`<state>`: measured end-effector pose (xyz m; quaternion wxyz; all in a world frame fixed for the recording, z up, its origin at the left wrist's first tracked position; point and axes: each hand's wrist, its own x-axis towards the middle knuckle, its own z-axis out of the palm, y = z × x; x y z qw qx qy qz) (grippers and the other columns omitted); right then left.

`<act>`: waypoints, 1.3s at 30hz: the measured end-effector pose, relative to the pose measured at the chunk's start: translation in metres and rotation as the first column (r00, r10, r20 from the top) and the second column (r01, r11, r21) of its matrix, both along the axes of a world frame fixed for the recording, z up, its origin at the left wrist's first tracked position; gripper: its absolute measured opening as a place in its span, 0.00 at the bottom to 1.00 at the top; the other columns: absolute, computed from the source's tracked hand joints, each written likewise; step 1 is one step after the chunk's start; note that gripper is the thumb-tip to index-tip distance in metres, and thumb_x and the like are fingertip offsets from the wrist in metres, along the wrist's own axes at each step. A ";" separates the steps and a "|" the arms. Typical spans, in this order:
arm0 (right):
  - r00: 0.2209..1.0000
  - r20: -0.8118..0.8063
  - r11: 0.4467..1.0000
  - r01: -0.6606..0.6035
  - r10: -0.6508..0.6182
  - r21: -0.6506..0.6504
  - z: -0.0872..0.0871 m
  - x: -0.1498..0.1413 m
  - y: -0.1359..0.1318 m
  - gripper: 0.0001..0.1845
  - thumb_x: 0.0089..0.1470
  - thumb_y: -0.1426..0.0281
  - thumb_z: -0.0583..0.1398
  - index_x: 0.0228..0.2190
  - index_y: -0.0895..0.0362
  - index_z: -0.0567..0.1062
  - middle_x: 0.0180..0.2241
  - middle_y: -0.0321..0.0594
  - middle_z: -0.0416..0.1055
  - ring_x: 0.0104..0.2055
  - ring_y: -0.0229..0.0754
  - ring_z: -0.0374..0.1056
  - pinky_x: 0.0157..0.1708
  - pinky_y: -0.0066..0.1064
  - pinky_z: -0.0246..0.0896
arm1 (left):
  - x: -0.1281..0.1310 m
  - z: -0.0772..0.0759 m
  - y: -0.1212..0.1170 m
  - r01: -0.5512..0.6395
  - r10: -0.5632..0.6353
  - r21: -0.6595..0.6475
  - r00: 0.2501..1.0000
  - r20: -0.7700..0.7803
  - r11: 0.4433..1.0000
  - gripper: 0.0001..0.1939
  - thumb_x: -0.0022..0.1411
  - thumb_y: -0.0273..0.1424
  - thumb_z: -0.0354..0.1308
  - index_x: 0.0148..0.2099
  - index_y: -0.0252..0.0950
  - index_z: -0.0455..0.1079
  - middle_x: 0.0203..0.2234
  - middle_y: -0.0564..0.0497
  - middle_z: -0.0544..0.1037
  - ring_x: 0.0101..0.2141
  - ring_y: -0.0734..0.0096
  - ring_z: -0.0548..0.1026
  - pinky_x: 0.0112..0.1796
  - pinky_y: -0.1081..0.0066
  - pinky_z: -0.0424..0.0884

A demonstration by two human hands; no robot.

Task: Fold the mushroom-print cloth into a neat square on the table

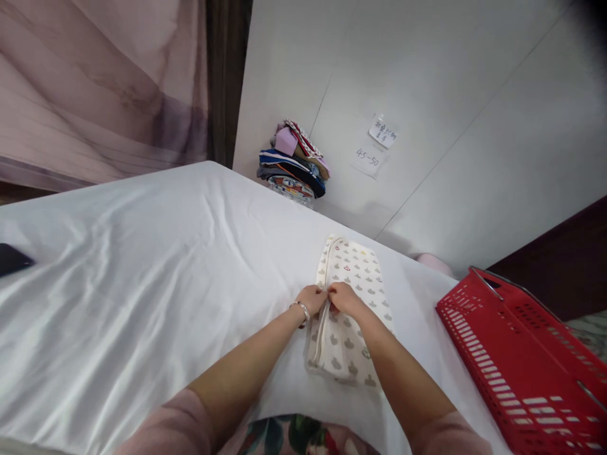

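Observation:
A cream cloth (370, 287) with small grey printed motifs lies folded into a long strip on the white-covered bed or table. My left hand (310, 298), with a bracelet at the wrist, pinches the cloth's left edge, where several layers meet. Right beside it, my right hand (345, 298) grips the same edge, its fingers closed and nearly touching the left fingertips. The fingertips partly hide the fabric between them. Whether the cloth is a garment or a sheet cannot be made out.
At the right stands a red plastic basket (521, 354) with metal handles. A stack of folded clothes (294, 164) sits beyond the far edge, near a handwritten label (367, 158) on the white wall panel. A dark flat object (13, 259) lies at far left.

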<state>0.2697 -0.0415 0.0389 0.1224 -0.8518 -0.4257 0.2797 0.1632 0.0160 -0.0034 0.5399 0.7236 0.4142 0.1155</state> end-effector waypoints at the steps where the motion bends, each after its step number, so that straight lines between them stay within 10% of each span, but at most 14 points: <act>1: 0.999 -0.038 1.000 0.009 -0.009 0.002 0.001 0.000 -0.002 0.12 0.49 0.78 0.51 0.30 0.59 0.74 0.18 0.34 0.69 0.17 0.34 0.65 0.20 0.22 0.59 | 0.000 0.001 0.000 0.002 -0.002 0.001 1.000 -0.003 1.000 0.13 0.57 0.38 0.52 0.32 0.34 0.71 0.22 0.52 0.75 0.24 0.72 0.72 0.25 0.75 0.63; 9: 0.976 -0.214 0.997 0.044 -0.031 0.057 -0.007 0.009 -0.017 0.22 0.45 0.83 0.49 0.39 0.59 0.74 0.25 0.36 0.72 0.22 0.33 0.68 0.22 0.20 0.61 | -0.001 0.001 -0.004 -0.018 0.020 0.095 0.999 -0.025 0.995 0.09 0.50 0.37 0.57 0.31 0.35 0.71 0.27 0.51 0.77 0.29 0.70 0.73 0.27 0.75 0.63; 19: 0.895 0.403 0.920 -0.306 0.192 0.243 -0.020 0.029 -0.022 0.22 0.57 0.73 0.48 0.52 0.53 0.66 0.56 0.40 0.60 0.59 0.40 0.51 0.57 0.34 0.46 | -0.003 0.006 -0.005 -0.003 0.016 0.154 0.996 -0.086 0.988 0.06 0.51 0.28 0.54 0.32 0.35 0.71 0.29 0.49 0.78 0.33 0.68 0.74 0.33 0.74 0.65; 23: 0.859 0.512 0.999 -0.043 0.021 0.031 -0.028 0.064 -0.036 0.24 0.61 0.64 0.43 0.57 0.52 0.60 0.62 0.41 0.50 0.64 0.44 0.41 0.59 0.45 0.36 | -0.003 0.007 -0.006 0.014 0.004 0.177 0.994 -0.105 0.984 0.06 0.51 0.27 0.54 0.32 0.35 0.71 0.30 0.48 0.78 0.34 0.67 0.74 0.34 0.74 0.65; 32: 0.929 0.366 0.961 -0.047 -0.058 0.271 -0.015 0.062 0.000 0.16 0.57 0.68 0.49 0.42 0.54 0.73 0.47 0.38 0.69 0.51 0.38 0.62 0.49 0.25 0.54 | -0.001 0.000 -0.007 0.011 0.013 0.218 0.994 -0.107 0.976 0.07 0.52 0.27 0.52 0.32 0.36 0.71 0.31 0.48 0.78 0.35 0.67 0.74 0.35 0.73 0.65; 39: 0.948 0.306 0.980 0.022 -0.083 0.197 -0.011 0.055 0.058 0.14 0.53 0.63 0.53 0.29 0.56 0.75 0.26 0.36 0.73 0.28 0.36 0.68 0.28 0.22 0.57 | 0.001 -0.007 -0.007 0.002 0.021 0.238 0.995 -0.095 0.971 0.07 0.53 0.28 0.52 0.32 0.36 0.71 0.30 0.49 0.78 0.34 0.68 0.74 0.34 0.73 0.64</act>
